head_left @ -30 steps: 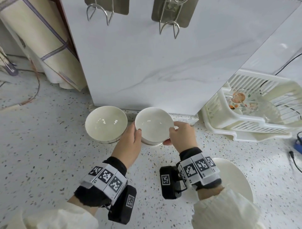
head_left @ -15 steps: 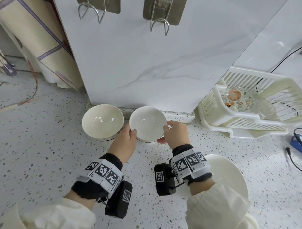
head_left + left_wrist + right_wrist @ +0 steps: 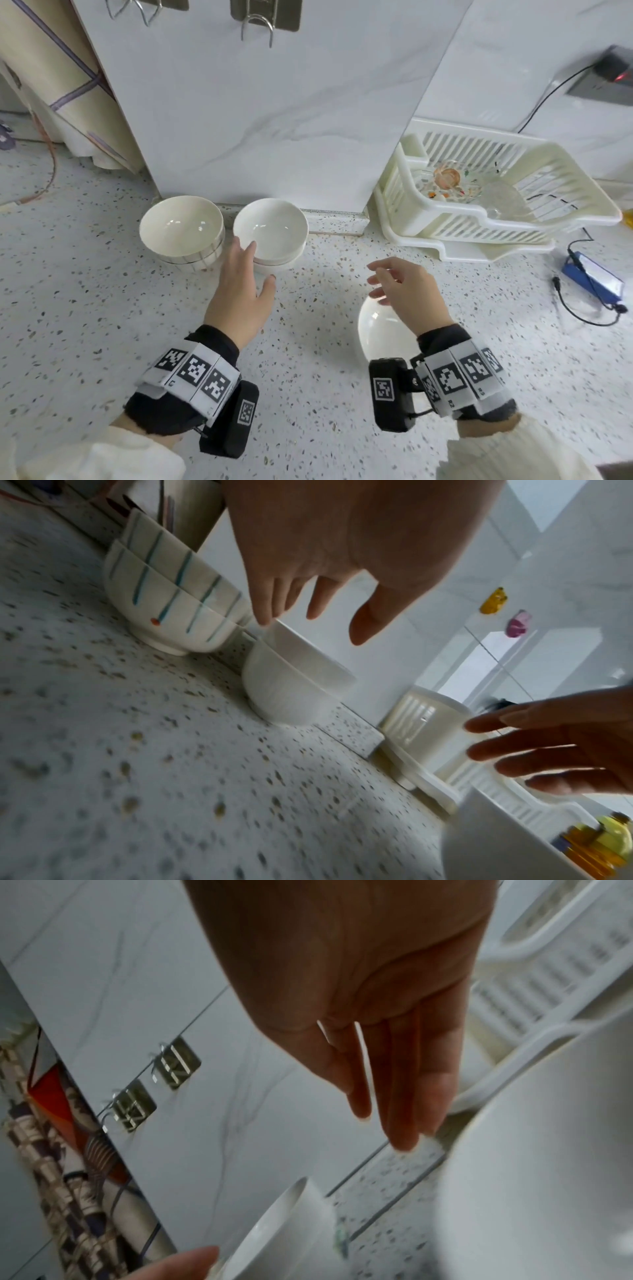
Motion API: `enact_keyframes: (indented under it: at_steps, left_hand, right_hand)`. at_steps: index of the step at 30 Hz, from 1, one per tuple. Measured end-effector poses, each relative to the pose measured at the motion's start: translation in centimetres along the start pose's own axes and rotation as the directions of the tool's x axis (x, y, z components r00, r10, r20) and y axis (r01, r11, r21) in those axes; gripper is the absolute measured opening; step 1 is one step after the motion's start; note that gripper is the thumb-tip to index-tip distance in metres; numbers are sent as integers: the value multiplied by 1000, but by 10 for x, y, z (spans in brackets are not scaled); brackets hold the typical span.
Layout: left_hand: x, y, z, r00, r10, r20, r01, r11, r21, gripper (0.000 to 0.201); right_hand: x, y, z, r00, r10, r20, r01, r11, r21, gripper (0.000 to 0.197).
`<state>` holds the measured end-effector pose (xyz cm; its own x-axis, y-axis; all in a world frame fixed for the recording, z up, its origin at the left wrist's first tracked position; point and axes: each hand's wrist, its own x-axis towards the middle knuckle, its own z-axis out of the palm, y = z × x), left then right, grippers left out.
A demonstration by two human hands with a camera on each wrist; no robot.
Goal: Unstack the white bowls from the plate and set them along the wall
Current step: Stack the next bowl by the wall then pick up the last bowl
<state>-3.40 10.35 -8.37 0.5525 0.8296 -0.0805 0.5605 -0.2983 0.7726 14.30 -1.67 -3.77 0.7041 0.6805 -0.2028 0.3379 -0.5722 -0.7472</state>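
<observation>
Two nested white bowls (image 3: 270, 228) (image 3: 294, 680) stand on the counter against the marble wall panel (image 3: 274, 113). My left hand (image 3: 262, 262) (image 3: 311, 630) is open just in front of them, with its fingertips (image 3: 265, 620) at the top bowl's near rim and nothing gripped. My right hand (image 3: 375, 279) (image 3: 383, 1129) hovers open with relaxed fingers above the far edge of the bare white plate (image 3: 380, 334) (image 3: 548, 1177). The right wrist view catches the white bowls' rim (image 3: 284, 1231) at the bottom.
Nested striped bowls (image 3: 181, 229) (image 3: 164, 610) stand against the wall, left of the white ones. A white dish rack (image 3: 479, 209) holding glassware sits at the right. A blue device (image 3: 592, 277) with a cable lies far right. A rolled mat (image 3: 58, 85) leans at the back left.
Both hands gripped the white bowls by the rim at the wall. Now both have let go. The right hand has drawn back over the plate, and the left hand stays by the bowls.
</observation>
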Motion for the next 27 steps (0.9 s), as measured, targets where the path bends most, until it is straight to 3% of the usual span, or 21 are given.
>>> enact_keyframes:
  at_steps: [4,8,13,17,21,27]
  left_hand:
    - [-23,21,27,997,57,44,-57,998,2,53]
    - [-40,42,59,985,94,143,-92,995,-25,48]
    - [-54,59,90,959,11,282,-9,1000,-9,46]
    - [-57,64,100,955,-25,297,12,999,47,40]
    - [-55,62,99,926,-117,360,75,989,129,42]
    - [-39,54,91,937,-135,323,140,990,10,44]
  right_hand:
    - [-18,39,-33,988,-27,-150,10,994,-109,26]
    - [-33,80,-49,979,30,-200,-69,979,-192,34]
    - [-48,110,-53,980,194,-43,-198,974,-114,44]
    - [-52,122,-49,945,300,134,-306,952,24,35]
    - [-45,123,-47,946,296,133,-304,952,43,33]
    - [-22,106,-32,946,292,143,-317,927,200,34]
